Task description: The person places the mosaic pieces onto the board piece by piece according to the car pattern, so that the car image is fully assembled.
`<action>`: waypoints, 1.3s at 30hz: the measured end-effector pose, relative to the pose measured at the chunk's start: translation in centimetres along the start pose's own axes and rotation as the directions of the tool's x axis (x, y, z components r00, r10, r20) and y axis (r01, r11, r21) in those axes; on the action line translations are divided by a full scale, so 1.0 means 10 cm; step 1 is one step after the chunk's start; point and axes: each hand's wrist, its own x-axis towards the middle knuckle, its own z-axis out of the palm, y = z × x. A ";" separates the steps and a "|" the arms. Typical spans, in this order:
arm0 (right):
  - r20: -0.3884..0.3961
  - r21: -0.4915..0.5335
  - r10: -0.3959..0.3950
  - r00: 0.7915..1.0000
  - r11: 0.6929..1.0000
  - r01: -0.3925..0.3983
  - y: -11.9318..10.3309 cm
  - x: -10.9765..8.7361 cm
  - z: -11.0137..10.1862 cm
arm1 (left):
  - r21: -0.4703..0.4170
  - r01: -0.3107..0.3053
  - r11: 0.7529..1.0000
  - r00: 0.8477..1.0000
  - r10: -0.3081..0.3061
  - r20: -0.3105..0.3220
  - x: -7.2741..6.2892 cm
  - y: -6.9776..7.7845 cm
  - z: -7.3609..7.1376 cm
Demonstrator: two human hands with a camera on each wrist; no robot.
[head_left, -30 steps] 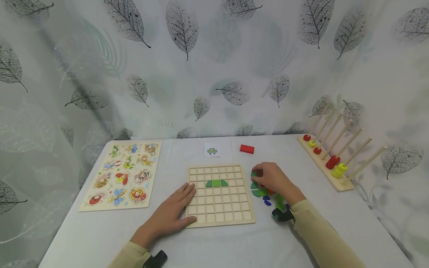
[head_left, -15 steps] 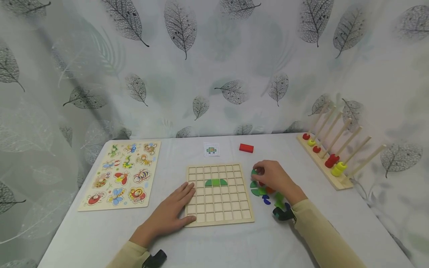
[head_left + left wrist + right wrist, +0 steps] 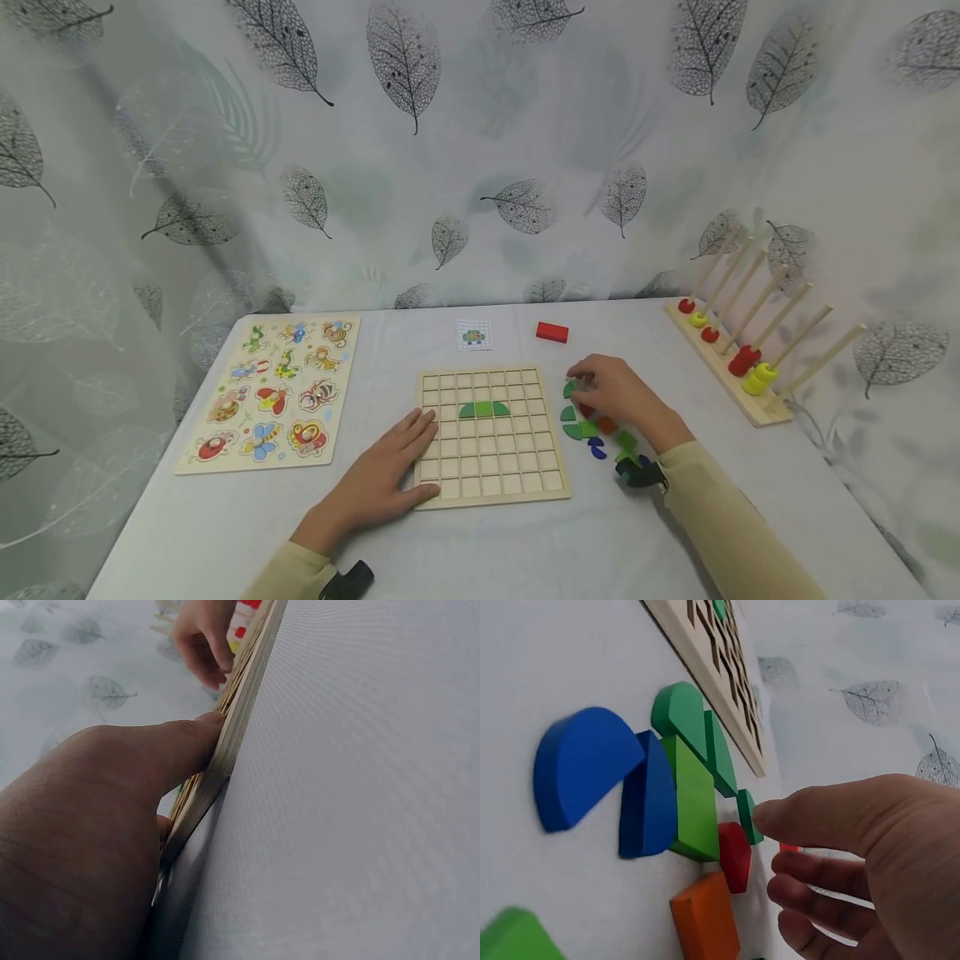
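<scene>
My left hand rests with spread fingers on the left edge of a wooden grid board; in the left wrist view its thumb lies on the rim. In the board's grid a light green square sits between two dark green quarter-round pieces. Right of the board, my right hand hovers over loose shapes, fingers loosely bent. Its thumb overlaps a dark green quarter-round piece in the right wrist view. Around it lie a red piece, an orange square and blue rounded pieces.
Behind the board lie a pattern card and a red block. At the left is a picture puzzle board with insects. A wooden peg rack with red and yellow rings stands at the right. A leaf-print curtain hangs behind the table.
My right hand has drawn back slightly up and right, its fingers less tightly bent. More of the dark green piece and the other loose shapes shows. My left hand stays on the board.
</scene>
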 end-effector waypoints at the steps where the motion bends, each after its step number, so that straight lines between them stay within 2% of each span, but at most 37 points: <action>1: 0.005 -0.002 -0.017 1.000 1.000 0.017 0.01 0.01 0.00 | 0.001 -0.002 1.000 1.000 0.002 -0.003 0.00 0.00 0.00; 7: 0.027 -0.024 -0.063 0.998 0.998 0.063 0.04 0.03 0.02 | 0.002 -0.001 1.000 1.000 0.001 0.010 0.00 0.00 -0.02; 22: 0.011 -0.026 -0.054 0.998 0.998 0.055 0.02 0.03 0.06 | 0.004 0.008 1.000 1.000 -0.008 0.026 0.00 0.01 -0.03; 31: 0.018 -0.047 -0.052 0.998 0.997 0.053 -0.01 0.03 0.06 | -0.004 -0.004 1.000 1.000 0.004 0.015 -0.01 0.00 -0.02; 39: -0.012 -0.045 -0.047 0.999 0.998 0.046 -0.03 -0.01 0.04 | -0.007 -0.004 1.000 1.000 0.004 0.009 0.00 0.00 -0.02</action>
